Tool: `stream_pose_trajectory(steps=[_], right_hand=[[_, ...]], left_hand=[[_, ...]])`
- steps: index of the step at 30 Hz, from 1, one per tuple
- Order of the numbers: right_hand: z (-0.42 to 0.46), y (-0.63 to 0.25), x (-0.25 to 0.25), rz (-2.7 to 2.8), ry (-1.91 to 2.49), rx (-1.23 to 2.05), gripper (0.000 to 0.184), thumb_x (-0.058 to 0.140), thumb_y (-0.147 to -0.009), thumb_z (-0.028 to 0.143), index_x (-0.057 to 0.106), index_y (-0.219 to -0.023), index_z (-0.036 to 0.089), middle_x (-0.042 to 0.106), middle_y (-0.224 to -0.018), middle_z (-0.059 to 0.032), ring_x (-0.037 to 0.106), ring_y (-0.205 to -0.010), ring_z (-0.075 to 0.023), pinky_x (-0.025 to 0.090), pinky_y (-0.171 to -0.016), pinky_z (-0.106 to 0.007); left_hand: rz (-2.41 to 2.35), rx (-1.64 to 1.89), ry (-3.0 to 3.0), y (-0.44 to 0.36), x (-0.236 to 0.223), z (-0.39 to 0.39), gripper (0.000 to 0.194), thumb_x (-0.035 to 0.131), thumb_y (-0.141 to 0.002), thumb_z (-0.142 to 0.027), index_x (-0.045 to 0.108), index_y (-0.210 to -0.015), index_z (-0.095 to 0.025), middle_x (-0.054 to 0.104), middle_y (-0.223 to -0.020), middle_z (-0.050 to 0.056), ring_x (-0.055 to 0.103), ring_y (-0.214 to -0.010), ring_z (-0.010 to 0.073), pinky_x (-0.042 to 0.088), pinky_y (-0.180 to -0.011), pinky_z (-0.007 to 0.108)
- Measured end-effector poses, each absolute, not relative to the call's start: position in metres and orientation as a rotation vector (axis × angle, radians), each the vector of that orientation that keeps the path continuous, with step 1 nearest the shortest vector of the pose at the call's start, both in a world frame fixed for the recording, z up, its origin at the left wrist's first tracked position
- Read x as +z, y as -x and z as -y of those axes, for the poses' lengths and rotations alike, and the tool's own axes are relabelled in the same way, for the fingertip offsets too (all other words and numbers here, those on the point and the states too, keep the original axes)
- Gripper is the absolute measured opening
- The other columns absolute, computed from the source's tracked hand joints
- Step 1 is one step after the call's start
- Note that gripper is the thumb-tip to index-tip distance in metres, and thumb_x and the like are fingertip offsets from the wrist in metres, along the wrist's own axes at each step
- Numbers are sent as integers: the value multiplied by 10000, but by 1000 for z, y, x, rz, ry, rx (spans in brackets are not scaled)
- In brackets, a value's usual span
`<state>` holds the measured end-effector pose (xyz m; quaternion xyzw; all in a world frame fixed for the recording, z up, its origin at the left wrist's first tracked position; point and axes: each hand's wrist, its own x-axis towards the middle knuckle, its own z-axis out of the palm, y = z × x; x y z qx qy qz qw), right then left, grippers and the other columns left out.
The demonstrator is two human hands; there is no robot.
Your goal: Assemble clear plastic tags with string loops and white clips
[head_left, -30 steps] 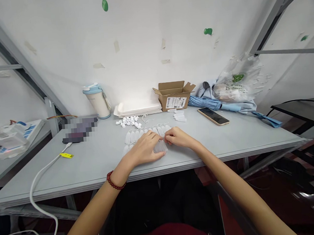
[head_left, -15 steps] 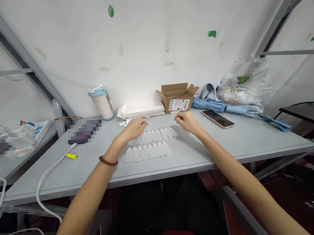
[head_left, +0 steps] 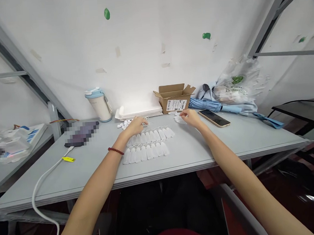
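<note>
Two rows of translucent white tags (head_left: pixel 146 153) with thin white strings at their tops lie on the grey table. My left hand (head_left: pixel 137 126), above the left end of the rows, has its fingers curled together, with a thin white string (head_left: pixel 150 124) showing at the fingertips. Small white pieces (head_left: pixel 124 124) lie beside it, partly hidden by the hand. Further right, the thumb and fingers of my right hand (head_left: pixel 191 118) pinch at the edge of a small group of white tags (head_left: pixel 178 119) in front of the cardboard box.
Behind the hands stand an open cardboard box (head_left: pixel 173 99), a stack of white sheets (head_left: pixel 140 110) and a tumbler (head_left: pixel 99 105). A phone (head_left: pixel 214 118), blue umbrella (head_left: pixel 207 104) and plastic bag (head_left: pixel 232 89) are at right. A device with a white cable (head_left: pixel 49 169) lies left.
My right hand has moved slightly right and its fingers have come to the white tags near the box. The left hand stays about in place. The view has shifted a little.
</note>
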<state>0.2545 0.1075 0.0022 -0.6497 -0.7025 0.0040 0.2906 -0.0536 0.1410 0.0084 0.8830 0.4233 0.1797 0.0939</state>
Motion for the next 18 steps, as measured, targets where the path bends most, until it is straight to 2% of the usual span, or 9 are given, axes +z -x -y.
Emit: stream_pose_trajectory(steps=[9, 15, 18], right_hand=[[-99, -249, 1, 2023, 1786, 73, 231, 545, -701, 95, 716, -855, 100, 721, -886, -99, 618, -817, -191, 414, -722, -246], [-98, -245, -4, 2043, 1811, 96, 271, 576, -668, 57, 695, -909, 94, 716, -926, -116, 627, -854, -210, 423, -722, -247], [-97, -242, -4, 2026, 1798, 95, 276, 577, -697, 83, 672, -956, 95, 709, -956, -122, 623, -863, -212, 439, -740, -267]], left_hand=[[-1219, 512, -2672, 52, -2, -141, 456, 410, -633, -2, 709, -928, -179, 707, -1038, 51, 540, -1063, 229, 431, -964, 343], [-1251, 497, -2696, 52, -4, -140, 450, 408, -634, 3, 712, -920, -167, 709, -1034, 57, 553, -1050, 236, 441, -953, 352], [-1259, 520, -2708, 52, -1, -139, 466, 393, -641, 11, 707, -937, -164, 706, -1053, 54, 557, -1068, 233, 433, -970, 361]])
